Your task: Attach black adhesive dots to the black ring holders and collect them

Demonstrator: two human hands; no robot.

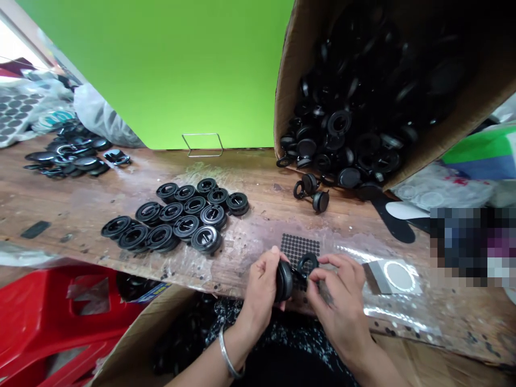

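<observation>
My left hand (262,279) grips a black round holder (284,280), a thick ribbed disc turned on its edge above the table's front. A short arm joins this disc to a smaller black ring (308,263) standing out to the right. My right hand (341,287) is at that ring, thumb and a finger pinched together by its lower edge. Whatever lies between those fingertips is too small to make out. Under the ring lies a sheet of small dark round dots (299,244), partly covered by the hands and the holder.
Black ring-topped discs (194,205) stand in rows at centre left. A tipped cardboard box (282,80) spills similar holders at the right. Behind is a green panel (181,70); black parts (72,156) pile at left. A white-ringed card (399,276) lies right; a red stool (44,317) stands below.
</observation>
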